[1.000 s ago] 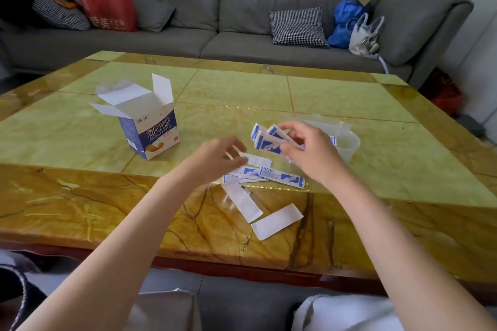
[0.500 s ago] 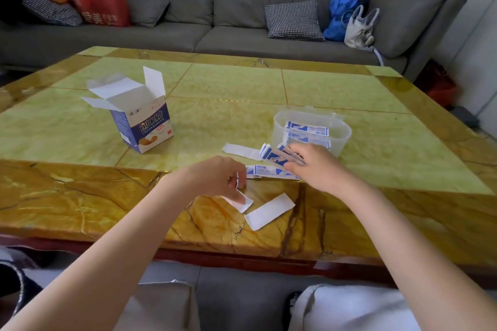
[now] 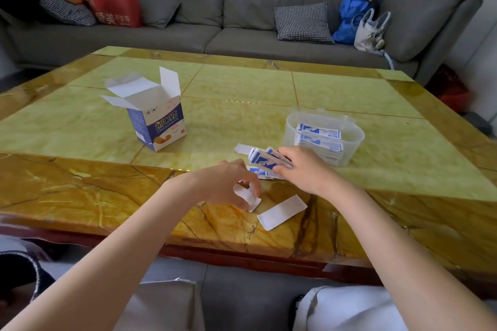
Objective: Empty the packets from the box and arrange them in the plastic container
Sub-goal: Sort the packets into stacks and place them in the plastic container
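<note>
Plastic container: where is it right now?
Head view, right of centre: the plastic container stands on the green part of the table, just beyond the right hand and well right of the open box, with packets inside.

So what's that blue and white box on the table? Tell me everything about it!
The box is a small cardboard carton, blue with white lettering on its front and a pale picture low down. It stands upright on the green part of the table, turned a little so one corner faces the camera. Its white top flaps are folded open and stick up and outward. What is inside cannot be seen. No hand touches it; it stands apart to the left of the plastic container.
</note>
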Demonstrator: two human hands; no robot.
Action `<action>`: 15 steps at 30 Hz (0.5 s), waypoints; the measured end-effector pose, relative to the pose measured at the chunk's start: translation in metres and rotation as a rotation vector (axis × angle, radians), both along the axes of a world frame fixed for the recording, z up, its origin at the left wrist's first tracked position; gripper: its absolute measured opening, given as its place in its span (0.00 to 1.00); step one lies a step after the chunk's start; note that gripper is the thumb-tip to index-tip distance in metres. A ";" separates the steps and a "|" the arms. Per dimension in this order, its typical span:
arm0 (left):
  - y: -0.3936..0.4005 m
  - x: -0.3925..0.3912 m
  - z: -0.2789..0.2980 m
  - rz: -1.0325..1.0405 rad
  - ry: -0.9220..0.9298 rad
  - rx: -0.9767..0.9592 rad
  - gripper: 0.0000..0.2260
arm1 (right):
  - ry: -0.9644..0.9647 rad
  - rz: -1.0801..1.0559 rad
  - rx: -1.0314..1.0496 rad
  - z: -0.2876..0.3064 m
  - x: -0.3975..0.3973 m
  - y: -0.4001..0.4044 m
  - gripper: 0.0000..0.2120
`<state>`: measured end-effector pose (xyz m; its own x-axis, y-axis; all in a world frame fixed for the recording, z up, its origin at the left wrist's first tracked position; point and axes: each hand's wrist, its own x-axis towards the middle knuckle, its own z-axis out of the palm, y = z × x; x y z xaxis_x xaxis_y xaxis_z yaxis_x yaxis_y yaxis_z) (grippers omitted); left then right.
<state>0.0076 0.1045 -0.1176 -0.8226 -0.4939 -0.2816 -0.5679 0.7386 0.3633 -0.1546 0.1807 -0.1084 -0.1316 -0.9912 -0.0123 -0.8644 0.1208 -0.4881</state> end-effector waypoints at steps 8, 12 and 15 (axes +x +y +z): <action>-0.009 0.002 0.012 0.134 0.324 -0.182 0.03 | -0.319 -0.050 -0.036 0.002 0.005 -0.006 0.06; -0.013 0.000 0.011 0.177 0.410 -0.433 0.10 | -0.715 -0.164 -0.069 0.005 -0.002 -0.007 0.07; -0.008 -0.007 0.009 0.189 0.434 -0.272 0.20 | -0.819 -0.158 -0.030 0.006 -0.005 -0.005 0.08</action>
